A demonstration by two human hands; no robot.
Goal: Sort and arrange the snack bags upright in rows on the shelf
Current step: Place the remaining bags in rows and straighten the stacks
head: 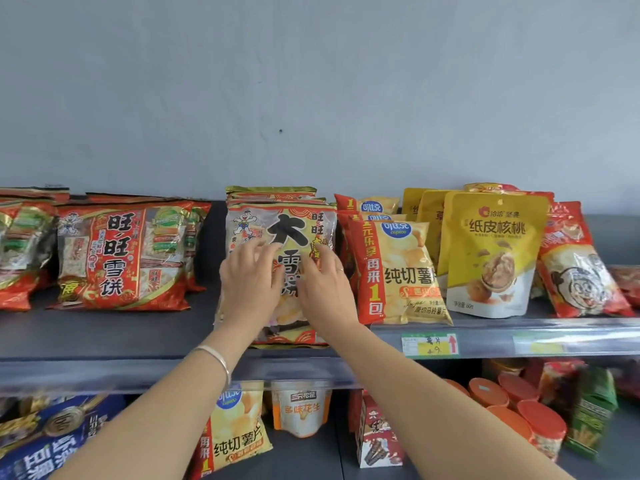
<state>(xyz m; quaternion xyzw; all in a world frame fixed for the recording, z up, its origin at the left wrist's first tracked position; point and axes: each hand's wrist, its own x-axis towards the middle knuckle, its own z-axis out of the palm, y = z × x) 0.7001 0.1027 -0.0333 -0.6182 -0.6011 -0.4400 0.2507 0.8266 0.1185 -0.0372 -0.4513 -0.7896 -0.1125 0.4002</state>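
A large rice-cracker bag [287, 230] with big black characters stands upright at the middle of the dark shelf [104, 327], with more of the same behind it. My left hand [251, 282] and my right hand [323, 289] lie flat against its front, fingers spread, side by side. Neither hand wraps around the bag. To the right stand yellow potato chip bags [398, 271], yellow walnut pouches [491, 251] and a leaning red bag [578, 265]. Red rice-cracker bags [117, 254] lean at the left.
A price label [431, 344] sits on the shelf's front rail. The lower shelf holds a chip bag [239, 431], a peanut pouch [301, 407], a small carton [377, 434], orange-lidded cups [519, 407] and blue bags [52, 434]. A grey wall rises behind.
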